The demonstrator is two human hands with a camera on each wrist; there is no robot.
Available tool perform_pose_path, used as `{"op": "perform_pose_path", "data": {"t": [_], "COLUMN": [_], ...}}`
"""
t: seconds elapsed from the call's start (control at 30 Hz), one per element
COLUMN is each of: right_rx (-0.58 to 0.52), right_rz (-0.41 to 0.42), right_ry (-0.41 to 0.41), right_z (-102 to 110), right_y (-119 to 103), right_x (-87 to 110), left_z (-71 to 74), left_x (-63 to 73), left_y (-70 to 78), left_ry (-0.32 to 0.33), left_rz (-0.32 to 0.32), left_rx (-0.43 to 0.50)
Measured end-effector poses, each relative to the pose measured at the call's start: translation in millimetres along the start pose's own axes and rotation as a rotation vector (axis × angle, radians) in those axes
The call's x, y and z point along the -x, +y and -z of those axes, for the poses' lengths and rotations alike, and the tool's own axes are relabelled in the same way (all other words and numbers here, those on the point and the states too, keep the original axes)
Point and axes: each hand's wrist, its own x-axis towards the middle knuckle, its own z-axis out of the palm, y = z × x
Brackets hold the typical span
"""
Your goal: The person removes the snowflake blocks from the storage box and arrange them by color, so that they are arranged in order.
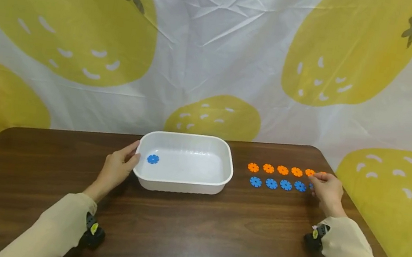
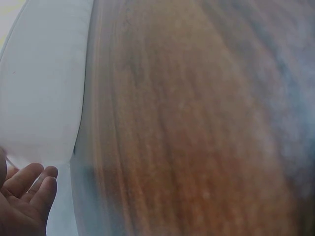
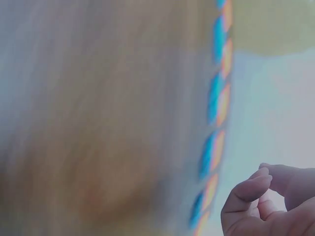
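Note:
A white plastic basin (image 1: 182,182) stands on the table, with one blue notched disc (image 1: 153,159) lying inside near its left end. My left hand (image 1: 115,170) holds the basin's left rim; in the left wrist view its fingers (image 2: 42,191) lie against the outer wall. On the right are a row of orange notched discs (image 1: 283,170) and a nearer row of blue notched discs (image 1: 286,185). Over the right end of these rows is my right hand (image 1: 327,192), partly covering the last discs. Its thumb and fingers are bent together at the tips, and no disc shows between them.
The brown wooden table (image 1: 190,233) has its right edge just beyond my right hand. Behind it hangs a pale cloth (image 1: 216,59) printed with yellow fruit. Dark straps with small devices (image 1: 93,236) sit on both wrists.

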Motion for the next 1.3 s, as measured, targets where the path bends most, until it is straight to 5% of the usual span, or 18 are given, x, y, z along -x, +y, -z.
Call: {"op": "perform_pose_path", "data": {"t": [0.3,0.5,0.63,0.87,1.3], "right_rx": [-0.142,-0.33,-0.351,-0.318,-0.144], "right_rz": [0.203,0.216,0.222,0.194,0.106], "right_ry": [-0.129,-0.238,-0.3,-0.417,-0.486], "right_z": [-63,-125,-165,-221,-287], "right_y": [-80,-132,-157,-176,-182], "right_x": [23.2,46.2,61.1,74.6,64.4], "left_z": [0.4,-0.2,0.1,0.2,1.2], "left_x": [-0.3,-0.2,0.5,1.3,2.0], "left_y": [0.5,-1.2,-1.5,0.6,-0.4], "left_ry": [-0.013,0.002,0.008,0.012,0.008], "left_rz": [0.003,-0.009,-0.007,-0.021,-0.008], "left_rx": [0.0,-0.025,-0.023,-0.011,0.0]}}
